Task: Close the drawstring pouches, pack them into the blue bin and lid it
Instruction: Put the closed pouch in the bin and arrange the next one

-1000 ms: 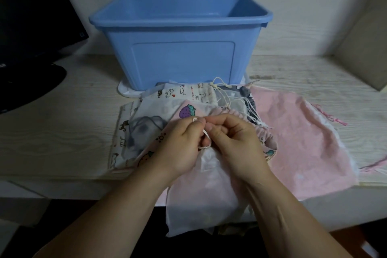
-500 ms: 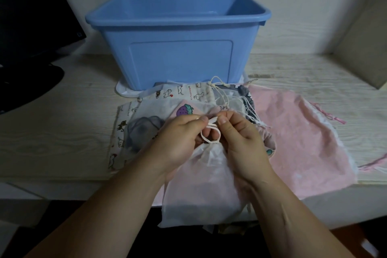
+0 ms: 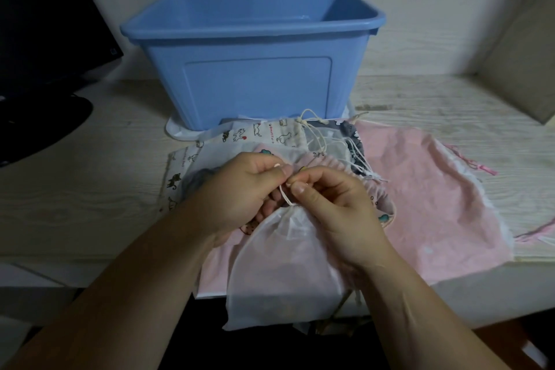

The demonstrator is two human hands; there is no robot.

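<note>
A sheer white drawstring pouch [image 3: 282,267] hangs over the table's front edge, its mouth gathered tight. My left hand [image 3: 240,189] and my right hand [image 3: 336,207] both pinch its white cord [image 3: 285,197] just above the gathered neck. Under and behind them lies a pile of flat pouches: a cat-print one [image 3: 264,134], a grey one [image 3: 345,129] with loose cords, and a large pink one [image 3: 420,189] to the right. The open blue bin [image 3: 255,81] stands behind the pile. It rests on a white lid [image 3: 177,132] whose edge peeks out below.
A black monitor [image 3: 45,24] and its round base [image 3: 39,126] fill the left. A beige panel [image 3: 522,69] leans at the right. The pale wooden tabletop [image 3: 90,189] stretches left of the pile, its front edge close to my arms.
The loop of cord seen between my fingers has been drawn up short, and the pouch's neck is now tighter. My hands have shifted slightly; the pouch hangs a little lower.
</note>
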